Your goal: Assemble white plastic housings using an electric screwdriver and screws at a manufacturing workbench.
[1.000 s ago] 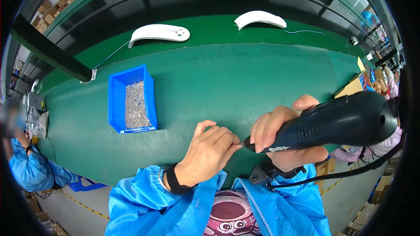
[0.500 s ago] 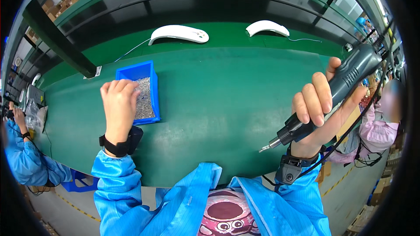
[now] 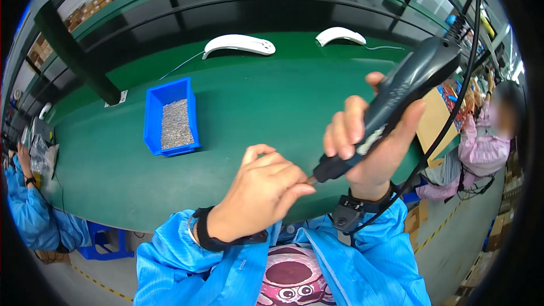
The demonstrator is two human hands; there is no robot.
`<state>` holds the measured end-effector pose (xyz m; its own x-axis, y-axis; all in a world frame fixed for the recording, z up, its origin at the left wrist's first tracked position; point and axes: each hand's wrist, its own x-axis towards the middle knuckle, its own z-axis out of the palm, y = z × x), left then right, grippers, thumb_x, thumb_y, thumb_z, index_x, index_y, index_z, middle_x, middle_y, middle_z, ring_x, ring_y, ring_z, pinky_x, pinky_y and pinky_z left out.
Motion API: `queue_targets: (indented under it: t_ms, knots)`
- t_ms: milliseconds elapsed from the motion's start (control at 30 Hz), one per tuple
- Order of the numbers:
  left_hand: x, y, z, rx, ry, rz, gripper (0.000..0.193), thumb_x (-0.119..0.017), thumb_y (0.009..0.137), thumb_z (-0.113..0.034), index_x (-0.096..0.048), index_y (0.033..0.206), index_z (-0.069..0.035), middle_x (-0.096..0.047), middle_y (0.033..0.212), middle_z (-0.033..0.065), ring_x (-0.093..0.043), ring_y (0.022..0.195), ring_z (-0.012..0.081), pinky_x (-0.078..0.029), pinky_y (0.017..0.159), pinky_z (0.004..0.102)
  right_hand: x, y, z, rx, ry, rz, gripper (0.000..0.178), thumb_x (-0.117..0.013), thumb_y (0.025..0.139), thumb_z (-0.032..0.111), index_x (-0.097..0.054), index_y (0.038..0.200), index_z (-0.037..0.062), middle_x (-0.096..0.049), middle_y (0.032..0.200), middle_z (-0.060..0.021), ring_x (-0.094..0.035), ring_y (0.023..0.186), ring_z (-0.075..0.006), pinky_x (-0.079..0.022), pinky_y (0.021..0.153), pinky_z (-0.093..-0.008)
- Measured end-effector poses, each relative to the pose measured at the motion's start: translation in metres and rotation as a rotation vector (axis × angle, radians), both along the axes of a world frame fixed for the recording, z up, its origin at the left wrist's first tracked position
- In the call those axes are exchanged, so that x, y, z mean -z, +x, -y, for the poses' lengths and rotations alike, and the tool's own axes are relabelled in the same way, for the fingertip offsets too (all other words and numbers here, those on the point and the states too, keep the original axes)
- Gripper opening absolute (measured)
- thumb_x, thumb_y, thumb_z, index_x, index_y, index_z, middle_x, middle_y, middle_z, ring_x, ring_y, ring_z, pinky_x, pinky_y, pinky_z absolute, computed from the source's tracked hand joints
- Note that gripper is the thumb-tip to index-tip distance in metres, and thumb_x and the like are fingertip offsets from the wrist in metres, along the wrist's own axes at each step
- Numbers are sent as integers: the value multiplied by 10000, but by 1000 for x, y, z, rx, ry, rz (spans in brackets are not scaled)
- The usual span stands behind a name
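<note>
One pinch: left hand [image 3: 263,190], back from the blue bin [image 3: 193,122], fingers closed at the tip of the power driver [image 3: 396,93], which the right hand [image 3: 371,173] clasps over the green bench [image 3: 243,107]; work seemingly centres there, pinched piece hidden.

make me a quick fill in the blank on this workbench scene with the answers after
The right hand grips an electric screwdriver, its tip at the left hand, whose wrist wears a strap coloured ____.
The plastic bin of small grey pieces is coloured ____.
That bin stands to the electric screwdriver's ____.
The worktop is coloured ____.

Missing words: black; blue; left; green.
</note>
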<state>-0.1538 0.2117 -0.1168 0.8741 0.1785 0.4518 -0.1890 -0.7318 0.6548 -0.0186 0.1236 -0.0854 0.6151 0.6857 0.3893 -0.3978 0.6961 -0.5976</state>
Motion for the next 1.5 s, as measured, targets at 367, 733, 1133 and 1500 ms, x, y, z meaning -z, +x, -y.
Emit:
queue_targets:
  t_ms: [367, 733, 1133, 1500]
  knots:
    - [46, -44, -46, -163, 123, -128, 108, -706, 671, -166, -628, 702, -97, -588, 675, 4, -545, 701, 191, -354, 774, 349, 44, 8, -3, 512, -484, 730, 669, -681, 741, 84, -288, 1274, -10, -494, 1083, -128, -516, 975, -219, -423, 836, -339]
    - [42, -13, -3, -176, 617, 124, 65, -580, 625, -137, -531, 645, -99, -459, 645, 7, -548, 792, 165, -336, 929, 480, 72, -39, 38, 190, -892, 1032, 137, -623, 708, 26, -513, 790, 34, -549, 586, -78, -566, 522, -241, -437, 474, -324]
    - [44, 27, 10, 157, 556, 60, 198, -641, 643, -156, -576, 789, -40, -543, 799, 60, -546, 848, 206, -385, 900, 454, 93, -7, 81, 179, -913, 765, 59, -621, 767, 48, -637, 789, -5, -604, 690, -93, -574, 603, -173, -443, 544, -262]
    - [89, 188, 59, 432, 394, -49, 573, -637, 744, -276, -436, 1207, -5, -378, 1292, 179, -362, 1213, 333, -329, 965, 444, 109, 189, 157, 268, -1348, 752, 153, -570, 824, 123, -598, 765, -15, -584, 614, -39, -542, 502, -87, -439, 480, -239]
